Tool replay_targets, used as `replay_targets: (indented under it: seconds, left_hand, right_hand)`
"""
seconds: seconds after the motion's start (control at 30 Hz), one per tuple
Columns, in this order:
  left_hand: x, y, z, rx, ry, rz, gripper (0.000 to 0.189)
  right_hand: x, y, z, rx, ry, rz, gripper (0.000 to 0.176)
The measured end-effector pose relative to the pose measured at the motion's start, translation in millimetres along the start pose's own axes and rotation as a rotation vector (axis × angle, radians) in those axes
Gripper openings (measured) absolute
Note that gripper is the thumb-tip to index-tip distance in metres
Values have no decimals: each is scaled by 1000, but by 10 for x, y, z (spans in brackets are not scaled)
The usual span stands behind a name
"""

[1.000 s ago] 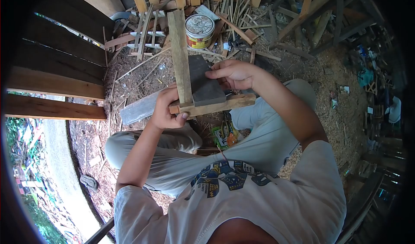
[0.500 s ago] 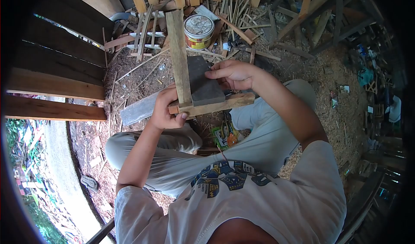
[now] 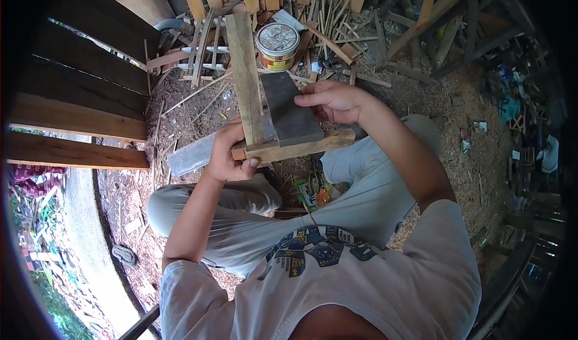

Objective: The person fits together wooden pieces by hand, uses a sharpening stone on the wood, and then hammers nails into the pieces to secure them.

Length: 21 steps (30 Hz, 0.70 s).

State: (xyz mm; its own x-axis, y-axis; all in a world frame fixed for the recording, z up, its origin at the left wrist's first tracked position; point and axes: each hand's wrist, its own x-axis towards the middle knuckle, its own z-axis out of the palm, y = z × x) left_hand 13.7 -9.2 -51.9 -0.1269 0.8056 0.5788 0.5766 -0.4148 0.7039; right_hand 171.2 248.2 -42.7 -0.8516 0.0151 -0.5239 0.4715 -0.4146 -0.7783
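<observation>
My left hand [image 3: 232, 153] is closed round the corner where an upright wooden strip [image 3: 245, 75] meets a shorter crosswise wooden strip [image 3: 301, 149]. My right hand [image 3: 332, 102] grips the right edge of a dark grey rectangular block [image 3: 289, 108], thumb on its face and fingers partly hidden behind. The block's lower edge rests at the crosswise strip, and a narrow gap parts it from the upright strip. Behind my left hand a grey board [image 3: 192, 153] lies slanted.
A paint bucket [image 3: 277, 45] with a stained lid stands beyond the strips, amid scattered wood sticks [image 3: 328, 21]. A green packet [image 3: 314, 190] lies between my legs. Dark wooden slats [image 3: 84, 87] are at the left, a sandal-like object [image 3: 124, 255] below them.
My right hand and the grey block have shifted slightly right, opening a gap from the upright strip. The upright strip's top has tipped slightly left.
</observation>
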Motion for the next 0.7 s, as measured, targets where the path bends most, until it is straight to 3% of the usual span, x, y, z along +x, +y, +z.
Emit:
replay_targets:
  seconds: [0.27,0.33,0.47,0.57,0.7]
  left_hand:
    - [56,-72,-127,140,-54,-7,43]
    - [92,-49,-109,224,-62,-24,44]
    - [174,-7,-77,491,-128,-66,42]
    - [184,-135,-35,499,-114,-24,43]
    - [246,-135,-25,521,-170,-20,44]
  right_hand:
    - [-86,-78,-321,93,65,-121,36]
    - [-72,-81,-416,97,243,-165,56]
    - [125,61,-788,87,438,-185,39]
    - [249,157,-957,35,610,-179,25]
    - [385,294,-1152,-33,677,-133,19]
